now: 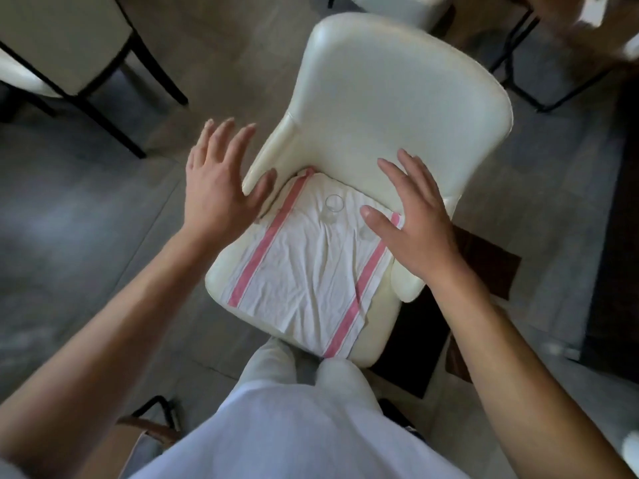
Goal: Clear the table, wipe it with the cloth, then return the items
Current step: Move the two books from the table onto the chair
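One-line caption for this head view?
Both open hands, left hand and right hand, hover over a red-striped white cloth and clear glass on a cream chair.

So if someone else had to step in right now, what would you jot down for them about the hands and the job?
Left hand: open, fingers spread, holding nothing, beside the cream chair.
Right hand: open, over the right edge of the cloth; contact unclear.
The red-striped cloth lies spread on the chair seat, with a clear glass standing on it near the backrest.
Done: the glass and cloth are off the table, apparently.
Left: the table's state is out of view; wiping and returning items seem still to come.
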Motion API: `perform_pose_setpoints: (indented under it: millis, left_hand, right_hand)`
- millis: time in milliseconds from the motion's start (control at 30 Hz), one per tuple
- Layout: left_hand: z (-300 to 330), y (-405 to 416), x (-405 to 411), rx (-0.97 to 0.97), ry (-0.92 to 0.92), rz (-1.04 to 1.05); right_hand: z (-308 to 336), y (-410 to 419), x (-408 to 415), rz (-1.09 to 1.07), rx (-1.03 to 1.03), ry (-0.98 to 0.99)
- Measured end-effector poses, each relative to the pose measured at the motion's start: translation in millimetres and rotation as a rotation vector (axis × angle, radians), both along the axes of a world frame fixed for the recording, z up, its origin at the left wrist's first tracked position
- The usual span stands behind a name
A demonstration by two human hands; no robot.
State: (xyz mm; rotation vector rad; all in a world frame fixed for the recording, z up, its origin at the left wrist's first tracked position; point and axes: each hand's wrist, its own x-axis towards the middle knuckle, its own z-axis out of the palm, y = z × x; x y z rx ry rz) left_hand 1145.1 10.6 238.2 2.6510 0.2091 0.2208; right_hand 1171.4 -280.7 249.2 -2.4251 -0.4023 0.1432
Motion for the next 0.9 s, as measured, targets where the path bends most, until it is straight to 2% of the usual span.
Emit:
perform_pose_setpoints:
  millis: [300,500,900]
  left_hand:
    - [58,15,-132,0.175,-0.101,0.331]
    - [83,26,-237,0.259,-0.147,0.566]
    - [74,52,-419,0.267,-0.2,0.87]
  right_hand:
    - [53,44,-21,0.337,-0.009,-0.201]
    - [72,86,-66,0.525,0.039,-0.241]
    - [79,177,-194,0.763,0.12,-0.269]
